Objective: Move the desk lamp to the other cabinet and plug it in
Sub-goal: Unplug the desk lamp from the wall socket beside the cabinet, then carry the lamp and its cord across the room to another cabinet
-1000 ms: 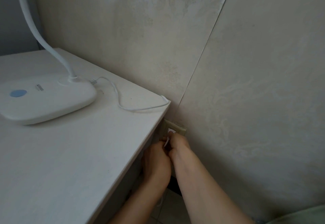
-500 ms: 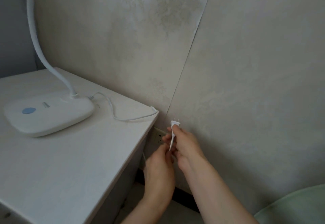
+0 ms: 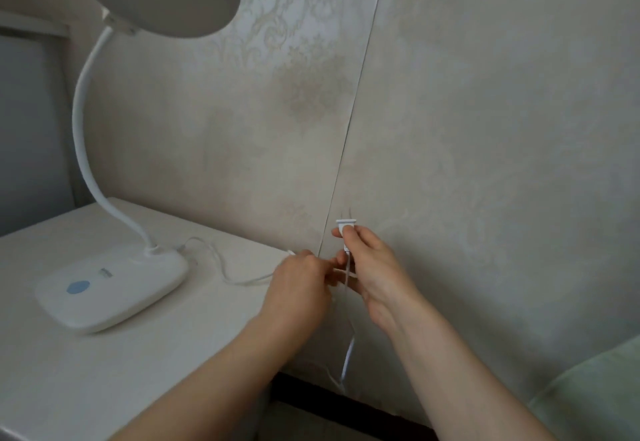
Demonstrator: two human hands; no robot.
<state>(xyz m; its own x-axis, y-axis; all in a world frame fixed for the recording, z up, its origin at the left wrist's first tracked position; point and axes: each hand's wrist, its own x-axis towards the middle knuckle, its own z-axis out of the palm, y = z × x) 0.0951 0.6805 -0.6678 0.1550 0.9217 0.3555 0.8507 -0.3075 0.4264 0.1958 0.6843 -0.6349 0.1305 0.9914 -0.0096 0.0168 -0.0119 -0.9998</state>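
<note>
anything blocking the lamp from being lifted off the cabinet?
Nothing sits on or against the lamp base. Its cord trails to both hands; the right hand holds the plug, already unplugged.

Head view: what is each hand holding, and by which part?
The right hand pinches the white plug by its body just below the faceplate, prongs up. The left hand grips the lamp cord near the cabinet's edge.
</note>
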